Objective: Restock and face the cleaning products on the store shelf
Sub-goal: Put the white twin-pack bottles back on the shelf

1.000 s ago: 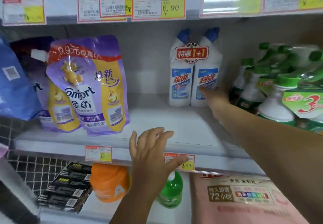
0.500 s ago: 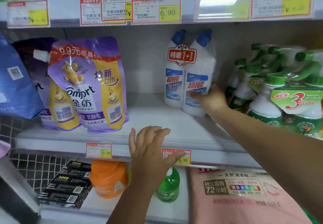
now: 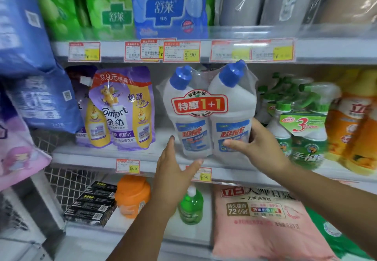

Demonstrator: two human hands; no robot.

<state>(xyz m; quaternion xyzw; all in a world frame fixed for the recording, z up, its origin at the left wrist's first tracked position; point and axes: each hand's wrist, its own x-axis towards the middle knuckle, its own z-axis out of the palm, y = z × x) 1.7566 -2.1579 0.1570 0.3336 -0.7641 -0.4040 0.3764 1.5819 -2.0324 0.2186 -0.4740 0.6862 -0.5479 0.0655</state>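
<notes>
Right hand (image 3: 259, 146) clamped round twin-pack (image 3: 210, 118) lower right, at shelf (image 3: 91, 155) front edge. Left hand (image 3: 173, 171) fingers straight, spread, at twin-pack's lower left; contact unclear.

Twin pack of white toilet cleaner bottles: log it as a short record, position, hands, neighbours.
item: twin pack, two white bottles, blue caps, shrink-wrapped
position: upright, at the middle shelf front
hold: right hand grips its right side
other: left hand open at its lower left; contact unclear
left neighbour: purple softener pouches
right neighbour: green spray bottles
</notes>
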